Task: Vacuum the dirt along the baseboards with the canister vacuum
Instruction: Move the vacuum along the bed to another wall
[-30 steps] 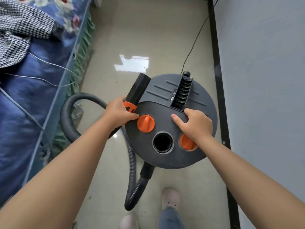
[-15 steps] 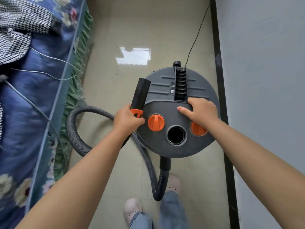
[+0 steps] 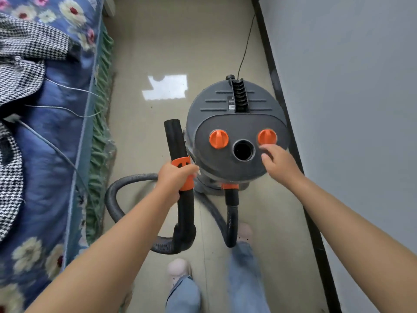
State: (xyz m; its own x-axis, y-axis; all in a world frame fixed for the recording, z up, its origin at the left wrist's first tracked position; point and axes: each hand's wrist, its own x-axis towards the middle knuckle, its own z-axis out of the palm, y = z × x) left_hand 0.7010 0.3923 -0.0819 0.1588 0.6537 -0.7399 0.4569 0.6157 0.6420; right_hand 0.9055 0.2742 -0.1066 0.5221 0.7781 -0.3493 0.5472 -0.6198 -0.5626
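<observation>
A round grey canister vacuum (image 3: pixel 237 123) with two orange knobs stands on the beige floor close to the black baseboard (image 3: pixel 291 141) of the right wall. My left hand (image 3: pixel 173 179) grips the black wand (image 3: pixel 174 141) at its orange collar, nozzle pointing away from me. A ribbed black hose (image 3: pixel 117 199) loops from the wand round to the vacuum's front port. My right hand (image 3: pixel 277 161) hovers with relaxed fingers just below the right orange knob (image 3: pixel 267 136), holding nothing.
A bed with a blue floral cover (image 3: pixel 52 132) and green frill fills the left side, with a houndstooth garment (image 3: pixel 24 55) on it. The vacuum's thin black cord (image 3: pixel 244 46) runs away along the wall. My feet and jeans (image 3: pixel 241 263) are below the hose.
The vacuum has shifted away from me. My right hand came off the vacuum's lid and now hovers by the right knob. My left hand still grips the wand.
</observation>
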